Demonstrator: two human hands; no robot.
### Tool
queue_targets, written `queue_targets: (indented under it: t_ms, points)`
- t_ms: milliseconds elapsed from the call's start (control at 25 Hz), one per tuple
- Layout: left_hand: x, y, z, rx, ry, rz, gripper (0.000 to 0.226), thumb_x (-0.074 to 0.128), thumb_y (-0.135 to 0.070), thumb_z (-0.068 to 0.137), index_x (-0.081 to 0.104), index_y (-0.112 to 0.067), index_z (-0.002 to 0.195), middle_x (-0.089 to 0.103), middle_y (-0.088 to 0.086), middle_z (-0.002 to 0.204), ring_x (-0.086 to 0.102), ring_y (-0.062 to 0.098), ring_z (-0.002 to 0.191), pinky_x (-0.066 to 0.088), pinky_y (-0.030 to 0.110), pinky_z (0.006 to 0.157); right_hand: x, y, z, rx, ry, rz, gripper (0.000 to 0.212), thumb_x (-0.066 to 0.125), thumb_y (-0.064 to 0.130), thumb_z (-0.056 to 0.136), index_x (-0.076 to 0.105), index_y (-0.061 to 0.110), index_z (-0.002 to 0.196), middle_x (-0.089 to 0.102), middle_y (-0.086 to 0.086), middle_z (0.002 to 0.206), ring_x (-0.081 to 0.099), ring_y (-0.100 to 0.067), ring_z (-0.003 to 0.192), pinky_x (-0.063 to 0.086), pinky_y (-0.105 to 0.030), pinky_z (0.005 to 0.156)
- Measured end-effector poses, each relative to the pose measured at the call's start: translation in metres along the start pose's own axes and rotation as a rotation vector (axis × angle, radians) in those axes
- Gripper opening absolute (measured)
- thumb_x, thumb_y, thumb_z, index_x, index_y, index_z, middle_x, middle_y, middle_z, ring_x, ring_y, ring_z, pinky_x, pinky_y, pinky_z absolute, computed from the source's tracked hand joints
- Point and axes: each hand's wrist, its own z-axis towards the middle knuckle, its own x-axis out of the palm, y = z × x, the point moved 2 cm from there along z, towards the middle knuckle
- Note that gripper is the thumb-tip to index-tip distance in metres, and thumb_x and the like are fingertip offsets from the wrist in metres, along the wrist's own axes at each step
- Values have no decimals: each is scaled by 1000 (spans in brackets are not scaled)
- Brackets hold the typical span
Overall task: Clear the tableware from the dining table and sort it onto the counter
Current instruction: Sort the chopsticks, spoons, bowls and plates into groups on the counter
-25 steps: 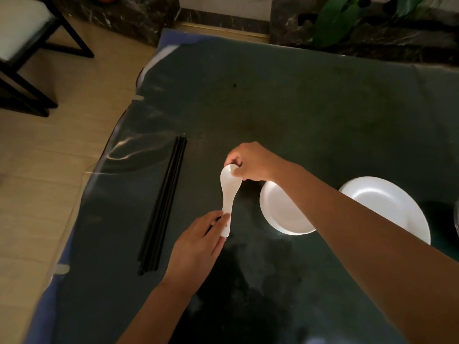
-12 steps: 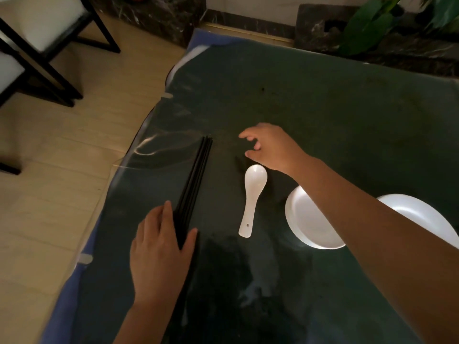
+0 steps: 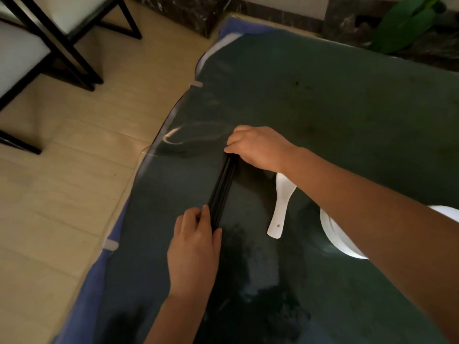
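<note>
Both hands are down on the bundle of black chopsticks, one at each end. The left hand comes in from the near side, palm down, its fingers and thumb closed around the near end so that the sticks disappear under it. The right hand reaches across from the right on a long bare forearm, fingers curled and pinching the far end of the bundle. The chopsticks are thin, matte black and lie pressed together in one tight row, running away from the person near the left edge of the table. Just right of them a white spoon lies flat, its bowl partly hidden under the right wrist. Beyond the spoon, a white plate shows under the forearm, and the edge of another white dish peeks out at the far right. The tabletop is dark green under a clear sheet. Pale wooden floor, black-framed chairs and green leaves surround it.
</note>
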Motion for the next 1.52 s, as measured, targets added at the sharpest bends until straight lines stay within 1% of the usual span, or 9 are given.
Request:
queue_targets:
  t_ms: [240,400,560,680,960,1080,1160,1360,1520]
  points:
    - [8,-17,-1,83,48,-64,56,79,-19,69,59,4,116,63,18,103,63,30,89,58,35,65,1,-20,-27,59,78,75,40,50,10,89,54,19,128,57,1,130,43,-21,124,50,-42,88]
    - [8,-6,-8,210,83,41,63,42,-40,91,28,-8,143,37,16,146,38,33,133,37,49,102,4,-32,-37,155,13,113,41,40,21,97,41,21,138,40,3,148,29,-16,139,33,-37,109]
    - [14,10,-20,382,192,158,62,18,-47,93,30,-9,141,31,7,148,34,27,134,25,49,111,11,-33,-43,168,139,94,44,31,28,100,31,22,143,28,5,153,21,-14,142,27,-36,111]
    - [18,9,-21,359,237,196,65,8,-49,95,32,-8,140,35,7,147,35,25,133,31,52,108,14,-32,-44,166,247,65,50,25,33,100,16,20,147,12,5,158,9,-13,145,21,-39,114]
    - [17,0,-19,306,255,213,70,24,-54,89,30,-6,140,34,9,148,30,26,136,30,59,102,12,-29,-50,221,428,160,57,25,36,100,1,17,148,-5,3,158,-5,-12,145,12,-40,118]
    - [12,0,-23,293,198,154,72,22,-57,90,23,-8,144,29,10,151,29,28,137,31,55,103,3,-30,-45,316,170,272,57,39,31,97,17,16,147,18,-4,157,18,-21,143,25,-41,113]
    - [4,6,-25,200,155,66,81,46,-57,82,23,-11,144,38,13,146,40,30,131,40,45,97,-2,-39,-39,480,-12,325,57,49,31,93,28,14,144,36,-15,147,35,-30,133,35,-42,106]
    - [-5,14,-37,61,239,-64,89,83,-39,57,45,-9,132,59,9,101,62,21,78,50,24,54,3,-51,-19,717,100,537,56,56,38,89,45,6,133,57,-18,125,56,-32,111,44,-37,93]
    - [0,11,-44,51,244,-154,70,86,-20,58,58,-3,121,60,11,101,64,19,73,50,21,56,4,-44,-12,755,19,596,45,62,36,85,59,-3,109,65,-19,102,65,-32,84,53,-44,84]
